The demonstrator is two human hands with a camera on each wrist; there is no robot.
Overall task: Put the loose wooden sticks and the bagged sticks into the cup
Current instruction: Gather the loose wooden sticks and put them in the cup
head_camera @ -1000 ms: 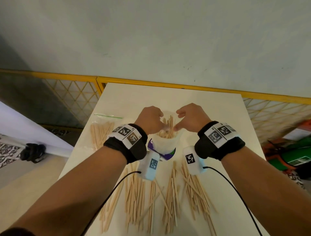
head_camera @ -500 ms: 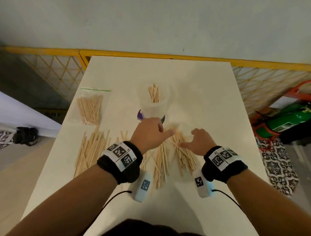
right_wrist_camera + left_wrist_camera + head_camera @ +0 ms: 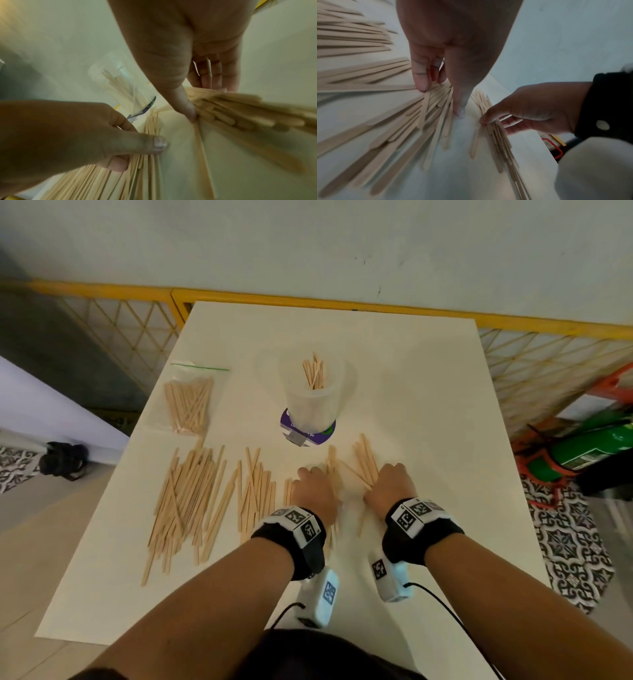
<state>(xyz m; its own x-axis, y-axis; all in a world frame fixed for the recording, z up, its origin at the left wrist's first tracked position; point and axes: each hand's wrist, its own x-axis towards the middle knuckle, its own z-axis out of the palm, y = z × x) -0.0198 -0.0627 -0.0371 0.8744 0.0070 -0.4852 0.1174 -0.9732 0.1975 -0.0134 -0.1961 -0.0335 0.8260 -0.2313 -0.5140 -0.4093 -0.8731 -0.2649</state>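
The loose wooden sticks (image 3: 191, 494) lay fanned in heaps across the near half of the white counter (image 3: 428, 412), the biggest heap out at nine o'clock and smaller ones running toward the middle. Both hands were down on the middle heaps, just apart from each other. The left hand (image 3: 313, 491) had its grip on a bundle: thumb (image 3: 458, 102) along one side, fingers (image 3: 420, 75) curled over the other, sticks pinched between. The right hand (image 3: 388, 486) did likewise at three o'clock of it, thumb (image 3: 186, 106) pressed against the stick ends, fingers (image 3: 216, 75) wrapped behind them.

At twelve o'clock from the hands stood the clear plastic cup (image 3: 313, 402), upright on its purple label, a clutch of sticks already leaning inside. Out at ten o'clock, the bagged sticks (image 3: 188, 405) lay flat on the counter in a clear zip bag with a green seal, well apart from either hand.

Beyond the counter ran a yellow lattice fence (image 3: 113, 326) under a pale wall. A green cylinder (image 3: 582, 450) lay on the floor at three o'clock, on a patterned mat.
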